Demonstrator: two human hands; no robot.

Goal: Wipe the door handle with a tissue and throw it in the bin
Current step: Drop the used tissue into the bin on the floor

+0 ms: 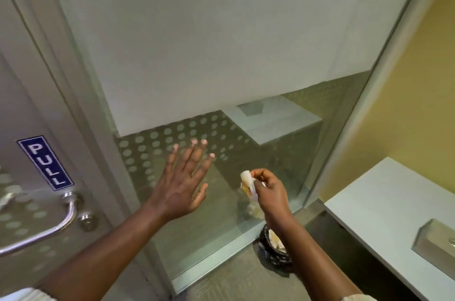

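Head view, at a washroom door: the person's right hand [270, 192] pinches a crumpled, stained tissue [247, 183] between thumb and fingertips, the wad sticking out on the side toward the left hand [181, 185], which is raised flat with fingers spread and holds nothing. The wiping looks to be over, and the drop into the bin appears to be the step in hand.

The black-lined bin [264, 243] stands on the floor against the foot of the glass panel [221, 214], below the tissue and a little nearer the person. Much of it is hidden behind the right forearm, with pale paper showing inside. The right hand is clearly the nearer of the two – a release would need the wad carried down and slightly back over the rim.

The steel door handle [71, 211], under a blue PULL sign [45, 163], lies well apart to the left, with neither hand on it. A pale counter [384, 202] runs along the right.
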